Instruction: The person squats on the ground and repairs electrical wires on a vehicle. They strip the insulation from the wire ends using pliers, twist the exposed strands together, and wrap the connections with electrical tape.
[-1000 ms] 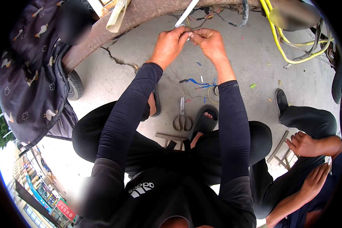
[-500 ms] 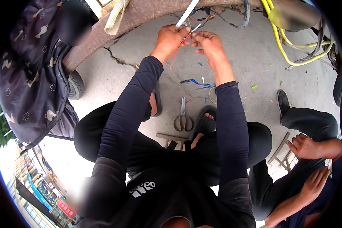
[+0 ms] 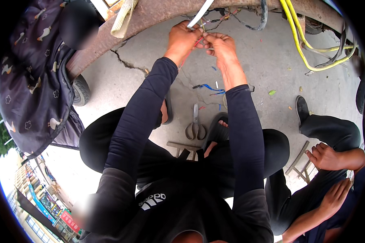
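At the top centre my left hand (image 3: 182, 41) is closed on thin wires, with a red wire (image 3: 197, 41) running from its fingers and hanging down beside it. The lower end of a white strip (image 3: 198, 15) reaches down to that hand. My right hand (image 3: 221, 48) pinches at the same wires close beside the left fingertips, its other fingers curled. More thin wires (image 3: 213, 27) come from beneath a rusty beam (image 3: 142, 16) just beyond both hands. The exact point gripped is small and partly hidden by the fingers.
Scissors (image 3: 195, 127), blue wire offcuts (image 3: 209, 88) and a low stool (image 3: 178, 146) are on cracked concrete (image 3: 129, 89). A patterned cover (image 3: 32, 93) drapes left beside a tyre (image 3: 80, 91). Yellow cables (image 3: 312, 65) hang upper right. A co-worker (image 3: 328, 162) sits at right.
A red wire hidden a second ago now shows from my left fingers. The light short piece seen between my fingertips half a second ago is hidden. Both hands shifted slightly.
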